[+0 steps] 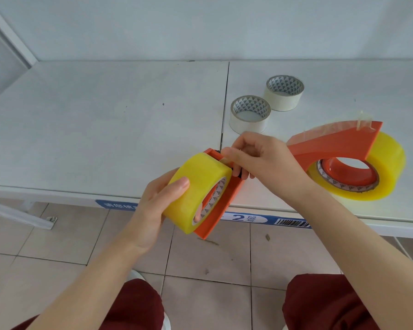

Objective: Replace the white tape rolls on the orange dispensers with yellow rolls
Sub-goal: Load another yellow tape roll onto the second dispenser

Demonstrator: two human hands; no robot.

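Standing right by the white table (105, 129) for this one. Biggest thing on it is the loaded orange dispenser (332, 145), lying flat on the right near the front edge. It has a yellow roll (389, 167) on its hub and a loose strip draped over the cutter end, so that one looks done to me.

The other dispenser (224, 206) is held tilted over the table's front edge, with a second yellow roll (196, 184) seated on it. The left hand (153, 206) grips that roll, thumb across the outer face and a fingertip showing inside the core. The right hand (262, 158) is up at the blade end, fingertips pinching the tape end (224, 160).

Further back, a white tape roll (248, 125) and its twin (281, 101) sit on the table just beside each other, both off the dispensers.

Handling-wise, I'd guess these rolls are light and stiff thanks to the cardboard core. The outer face looks slick, though, so hooking through the core is the safer grip. That free end is thin and sticky and will probably fold onto itself, so pinch only the very edge, keep it taut and keep fingers away from the cutter.
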